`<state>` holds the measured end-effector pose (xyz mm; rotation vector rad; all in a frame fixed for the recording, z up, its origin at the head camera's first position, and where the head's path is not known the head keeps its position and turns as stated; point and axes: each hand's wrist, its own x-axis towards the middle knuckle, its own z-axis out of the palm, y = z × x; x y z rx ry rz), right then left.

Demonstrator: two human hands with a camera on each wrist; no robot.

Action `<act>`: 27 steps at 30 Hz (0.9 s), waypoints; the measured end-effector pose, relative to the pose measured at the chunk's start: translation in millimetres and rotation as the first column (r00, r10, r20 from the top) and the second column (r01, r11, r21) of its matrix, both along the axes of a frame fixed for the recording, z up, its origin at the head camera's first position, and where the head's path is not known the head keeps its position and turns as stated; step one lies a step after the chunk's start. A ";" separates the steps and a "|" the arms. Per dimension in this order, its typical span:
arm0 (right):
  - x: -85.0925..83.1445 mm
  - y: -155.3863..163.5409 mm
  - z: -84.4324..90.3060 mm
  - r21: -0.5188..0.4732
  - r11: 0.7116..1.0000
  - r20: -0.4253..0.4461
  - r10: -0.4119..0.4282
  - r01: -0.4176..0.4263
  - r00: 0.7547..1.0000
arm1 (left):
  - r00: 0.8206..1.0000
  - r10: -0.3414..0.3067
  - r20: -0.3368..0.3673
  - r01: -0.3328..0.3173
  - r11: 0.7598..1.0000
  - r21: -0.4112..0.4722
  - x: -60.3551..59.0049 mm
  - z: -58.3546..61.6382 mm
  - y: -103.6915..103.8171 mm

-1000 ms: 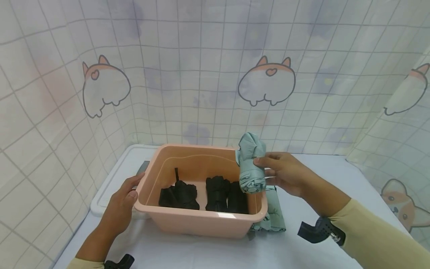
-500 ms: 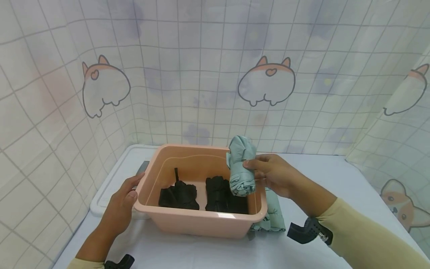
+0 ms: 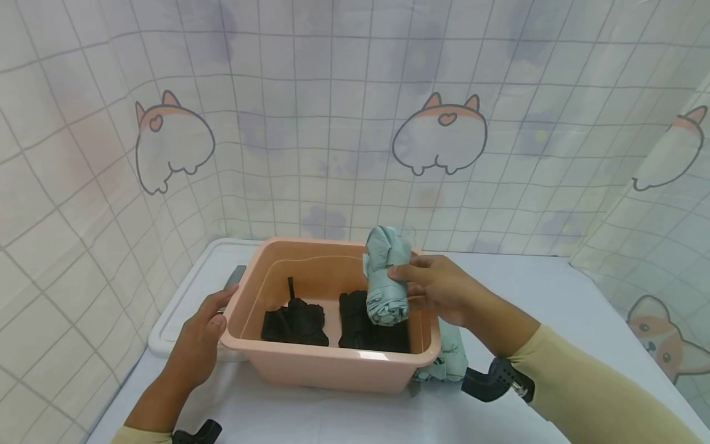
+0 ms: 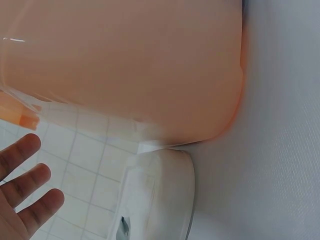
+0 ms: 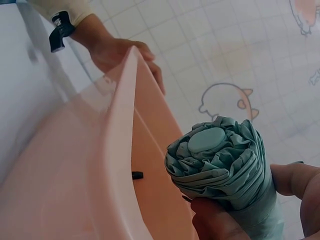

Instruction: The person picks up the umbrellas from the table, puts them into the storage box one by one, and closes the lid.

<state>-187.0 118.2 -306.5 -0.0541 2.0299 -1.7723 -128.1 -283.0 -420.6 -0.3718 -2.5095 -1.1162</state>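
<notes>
My right hand grips a folded mint-green umbrella upright above the right half of a pink plastic basin. The right wrist view shows the umbrella's rolled end just beside the basin's rim, with my fingers curled round it. Two black folded umbrellas lie in the basin's bottom. My left hand rests against the basin's left rim with straight fingers.
Another mint-green umbrella lies on the white table against the basin's right side. A white lid or tray sits under the basin's left end. Tiled curtains with cartoon prints enclose the table.
My right hand has carried the green umbrella leftward, from above the basin's right rim to over its inside. The left hand has not moved.
</notes>
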 end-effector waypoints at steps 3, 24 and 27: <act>-0.2 -3.3 -0.4 0.008 1.000 0.007 -0.006 0.006 1.000 | 1.000 0.004 0.007 -0.004 1.000 -0.002 0.6 1.1 0.9; -2.1 -16.2 -6.1 -0.064 0.998 0.002 -0.002 0.002 1.000 | 1.000 0.000 0.016 0.000 1.000 0.006 -0.3 -1.4 -0.6; -2.1 -15.8 -6.2 -0.093 0.995 0.010 -0.032 0.032 0.999 | 1.000 0.007 0.018 -0.007 1.000 -0.004 0.3 -1.1 -0.5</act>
